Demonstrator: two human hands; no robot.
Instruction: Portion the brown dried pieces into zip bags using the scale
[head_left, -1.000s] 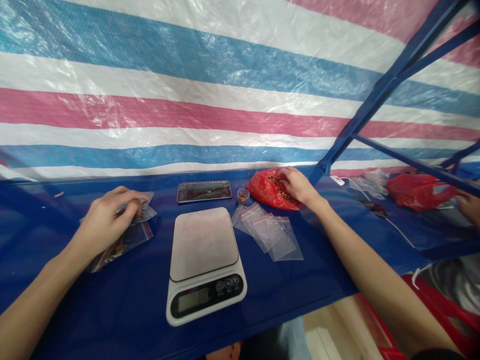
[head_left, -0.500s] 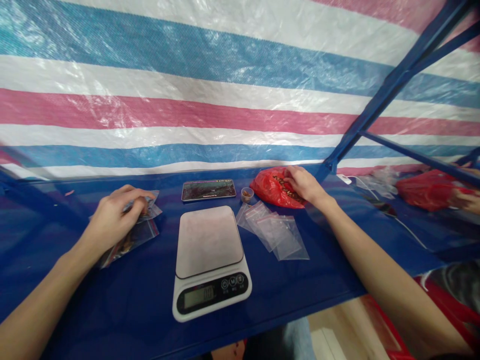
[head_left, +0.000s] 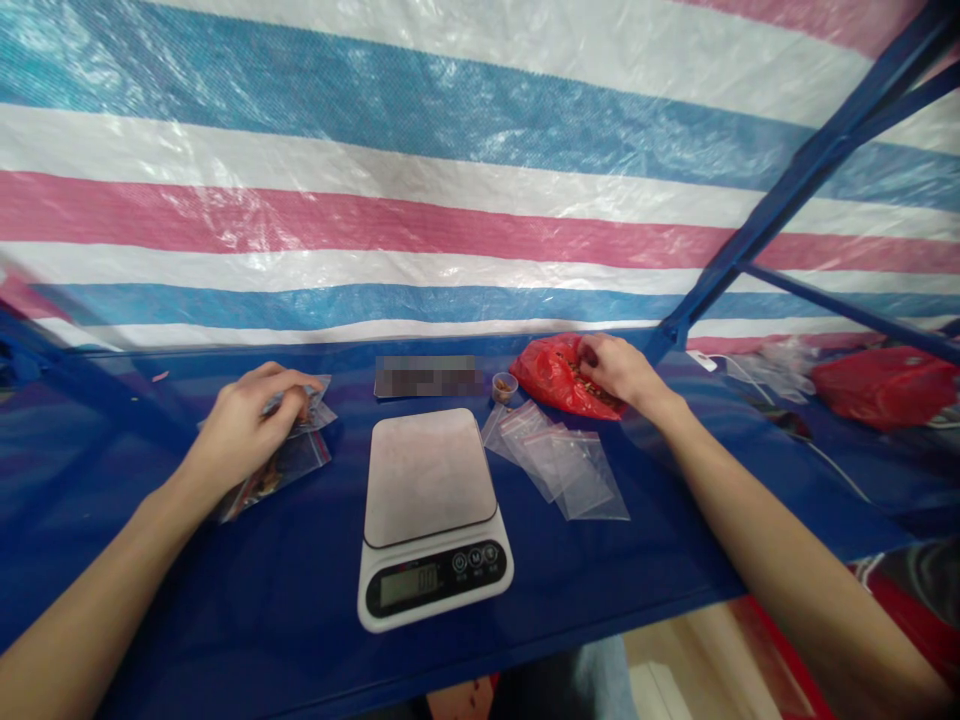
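Note:
My left hand (head_left: pixel 251 415) rests at the left with curled fingers on a small clear zip bag (head_left: pixel 321 412). Under that hand lies another zip bag (head_left: pixel 296 465) with brown bits inside. My right hand (head_left: pixel 611 370) reaches into the mouth of a red plastic bag (head_left: pixel 544 370), its fingers closed among small brown pieces (head_left: pixel 581 388); the fingertips are partly hidden. Between my hands stands a white kitchen scale (head_left: pixel 431 480) with a bare plate and a lit display that seems to show 0.0. Several flat, clear zip bags (head_left: pixel 577 480) are fanned out right of the scale.
A small clear cup (head_left: pixel 504 388) with brown bits stands behind the zip bags. A blurred dark flat device (head_left: pixel 427 377) lies behind the scale. Blue metal bars (head_left: pixel 720 270) rise at the right, near another red bag (head_left: pixel 885 385) and a white cable (head_left: pixel 832 465).
The view has shifted slightly, so most things appear further right. My right hand's fingers have shifted among the brown pieces. Another person's hand by the far red bag has left view.

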